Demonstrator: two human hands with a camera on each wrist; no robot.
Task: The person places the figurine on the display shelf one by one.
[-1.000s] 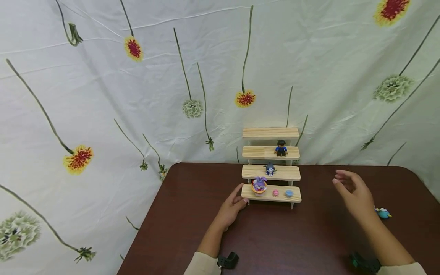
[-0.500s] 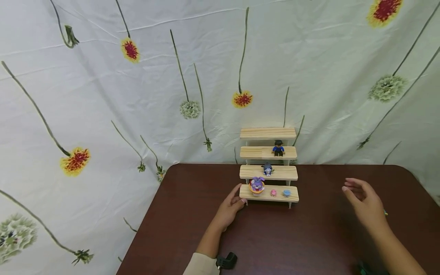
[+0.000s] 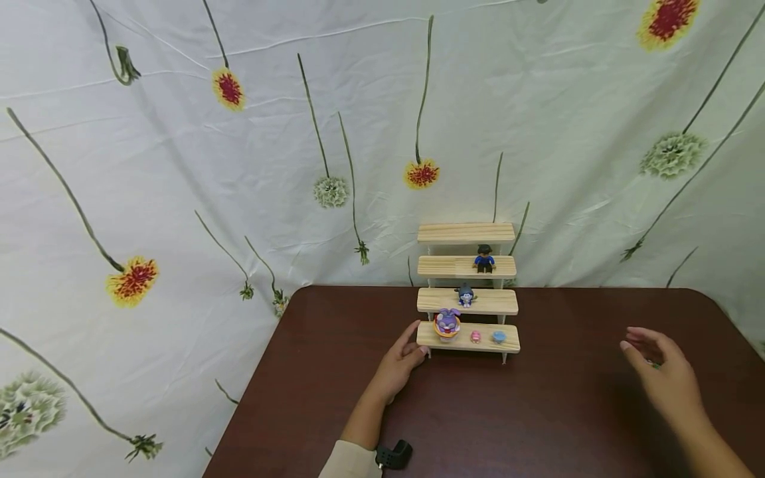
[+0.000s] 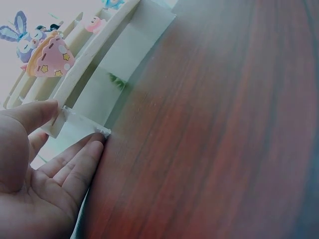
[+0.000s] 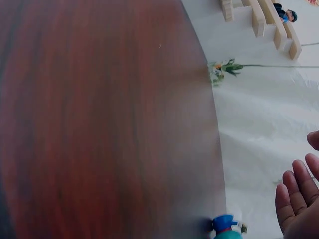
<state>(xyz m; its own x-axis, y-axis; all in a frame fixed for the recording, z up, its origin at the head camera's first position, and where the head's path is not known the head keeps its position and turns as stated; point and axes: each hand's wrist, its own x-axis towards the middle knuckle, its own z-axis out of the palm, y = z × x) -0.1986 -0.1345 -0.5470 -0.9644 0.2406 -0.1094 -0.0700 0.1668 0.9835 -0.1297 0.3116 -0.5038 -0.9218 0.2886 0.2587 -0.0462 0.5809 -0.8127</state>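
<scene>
At the left end of the lowest board, my left hand (image 3: 396,364) grips a tiered wooden display stand (image 3: 468,301); its thumb and fingers are at the board's end and clear leg (image 4: 84,121). On that board sit a purple rabbit-eared figurine (image 3: 447,323), a tiny pink figurine (image 3: 475,336) and a small blue piece (image 3: 499,336). A grey-blue figurine (image 3: 465,295) and a black-haired toy figure (image 3: 485,259) occupy higher boards. My right hand (image 3: 666,378), fingers relaxed and holding nothing, hovers over a blue-teal toy (image 5: 227,226), mostly hidden in the head view.
The stand rests on a dark brown table (image 3: 538,425) near its back edge. Behind it hangs a pale flower-printed cloth (image 3: 269,153). A black band (image 3: 394,455) is on the left wrist.
My right hand has moved right and lower, to the blue-teal toy, covering most of it in the head view. The left hand keeps its place on the stand.
</scene>
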